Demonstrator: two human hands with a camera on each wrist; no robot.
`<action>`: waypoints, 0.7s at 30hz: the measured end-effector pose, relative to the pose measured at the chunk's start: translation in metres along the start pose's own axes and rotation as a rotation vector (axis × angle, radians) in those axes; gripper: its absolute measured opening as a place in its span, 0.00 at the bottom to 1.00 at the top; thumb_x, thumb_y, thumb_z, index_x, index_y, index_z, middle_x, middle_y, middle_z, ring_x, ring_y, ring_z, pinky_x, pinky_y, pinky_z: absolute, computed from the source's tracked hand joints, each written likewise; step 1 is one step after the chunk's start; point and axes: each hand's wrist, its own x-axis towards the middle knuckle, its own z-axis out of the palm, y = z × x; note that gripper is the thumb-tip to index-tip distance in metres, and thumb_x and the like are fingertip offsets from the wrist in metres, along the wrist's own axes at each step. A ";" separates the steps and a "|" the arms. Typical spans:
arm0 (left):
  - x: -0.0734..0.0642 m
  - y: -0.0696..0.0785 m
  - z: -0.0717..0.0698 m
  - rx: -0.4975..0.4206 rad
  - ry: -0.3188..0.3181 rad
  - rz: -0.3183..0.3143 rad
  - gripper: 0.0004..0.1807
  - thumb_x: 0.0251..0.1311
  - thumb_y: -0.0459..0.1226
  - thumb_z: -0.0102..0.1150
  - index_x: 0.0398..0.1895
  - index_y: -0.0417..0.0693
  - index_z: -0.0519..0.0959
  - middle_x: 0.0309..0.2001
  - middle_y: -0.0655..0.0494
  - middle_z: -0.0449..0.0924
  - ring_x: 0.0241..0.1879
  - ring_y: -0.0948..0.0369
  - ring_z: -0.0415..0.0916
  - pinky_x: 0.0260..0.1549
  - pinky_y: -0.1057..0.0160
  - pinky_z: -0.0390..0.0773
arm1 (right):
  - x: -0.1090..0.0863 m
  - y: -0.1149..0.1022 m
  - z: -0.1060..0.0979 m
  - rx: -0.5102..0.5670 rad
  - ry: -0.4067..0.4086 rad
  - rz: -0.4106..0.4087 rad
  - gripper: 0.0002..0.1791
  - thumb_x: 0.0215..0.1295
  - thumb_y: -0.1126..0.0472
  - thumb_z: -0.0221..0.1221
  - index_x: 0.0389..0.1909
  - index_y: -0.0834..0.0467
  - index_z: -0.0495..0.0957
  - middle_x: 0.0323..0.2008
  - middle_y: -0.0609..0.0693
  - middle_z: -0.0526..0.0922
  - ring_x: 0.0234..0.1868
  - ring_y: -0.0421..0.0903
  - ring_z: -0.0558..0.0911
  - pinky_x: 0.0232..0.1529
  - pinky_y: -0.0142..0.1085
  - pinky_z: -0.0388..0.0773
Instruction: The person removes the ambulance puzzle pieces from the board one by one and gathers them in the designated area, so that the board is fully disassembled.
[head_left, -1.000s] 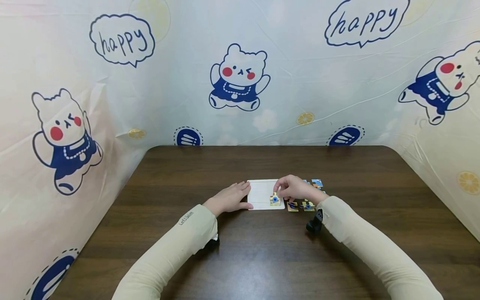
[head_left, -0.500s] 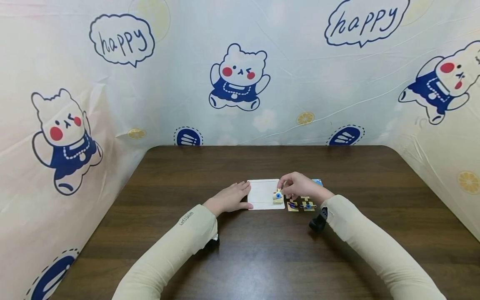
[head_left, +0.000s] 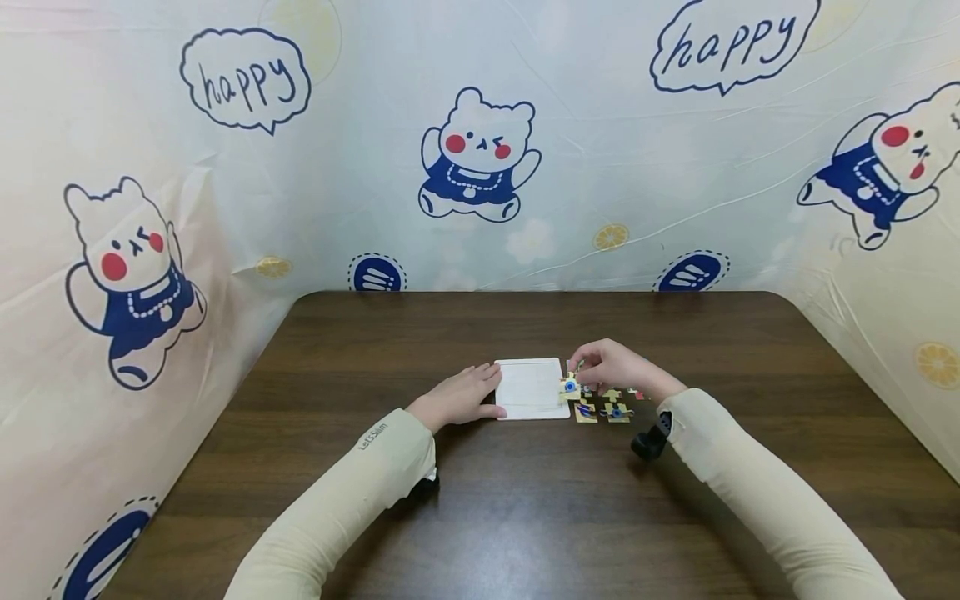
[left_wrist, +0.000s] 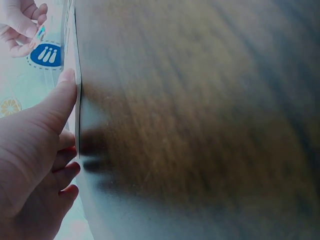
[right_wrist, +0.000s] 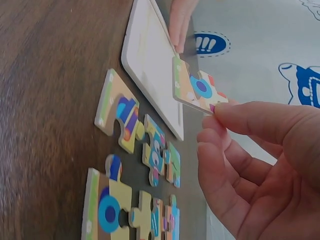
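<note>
Between thumb and fingertips my right hand (head_left: 609, 365) pinches a jigsaw puzzle piece (right_wrist: 196, 89) with a blue ring printed on it. The piece is held up over the right edge of a white puzzle tray (head_left: 525, 388). At the tray's left edge rests my left hand (head_left: 459, 397), its fingers extended. In the left wrist view, its thumb (left_wrist: 62, 97) touches the rim. Loose pieces lie right of the tray, among them one with a purple-blue print (right_wrist: 120, 111) and one with a blue wheel (right_wrist: 107, 212). My right hand hides some of them in the head view.
Tray and pieces lie on a dark brown wooden table (head_left: 480, 500). Behind it hangs a pale printed curtain (head_left: 360, 167) with cartoon bears. A black wrist device (head_left: 652, 437) sits below my right sleeve.
My right hand has moved right and slightly away from me, carrying the puzzle piece from above the tray to its right edge. My left hand has stayed put.
</note>
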 end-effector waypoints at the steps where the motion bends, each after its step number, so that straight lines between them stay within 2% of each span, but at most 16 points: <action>1: 0.000 0.000 0.000 -0.001 0.000 0.001 0.41 0.62 0.55 0.49 0.68 0.36 0.56 0.68 0.43 0.52 0.68 0.53 0.48 0.64 0.56 0.49 | -0.001 0.000 -0.001 0.005 0.001 0.004 0.07 0.62 0.70 0.56 0.40 0.67 0.76 0.23 0.58 0.77 0.23 0.50 0.75 0.25 0.44 0.77; 11: 0.000 0.000 0.000 -0.011 0.015 0.015 0.40 0.62 0.55 0.50 0.67 0.35 0.57 0.68 0.42 0.52 0.67 0.51 0.49 0.63 0.55 0.50 | -0.008 0.008 -0.011 0.021 0.007 0.025 0.07 0.61 0.70 0.56 0.40 0.68 0.75 0.23 0.58 0.77 0.24 0.48 0.75 0.26 0.46 0.77; 17: -0.001 0.000 0.000 -0.007 0.014 0.015 0.40 0.62 0.55 0.49 0.67 0.35 0.57 0.68 0.42 0.52 0.67 0.51 0.49 0.63 0.55 0.50 | -0.015 0.010 -0.015 0.013 0.021 0.042 0.08 0.61 0.69 0.56 0.41 0.68 0.76 0.24 0.58 0.76 0.23 0.49 0.73 0.27 0.50 0.76; 21: -0.001 0.000 -0.001 -0.004 0.011 0.010 0.41 0.62 0.55 0.49 0.67 0.35 0.56 0.68 0.42 0.52 0.67 0.51 0.48 0.63 0.55 0.50 | -0.020 0.014 -0.019 -0.006 0.037 0.045 0.09 0.61 0.68 0.56 0.42 0.68 0.76 0.26 0.60 0.77 0.23 0.49 0.74 0.28 0.47 0.77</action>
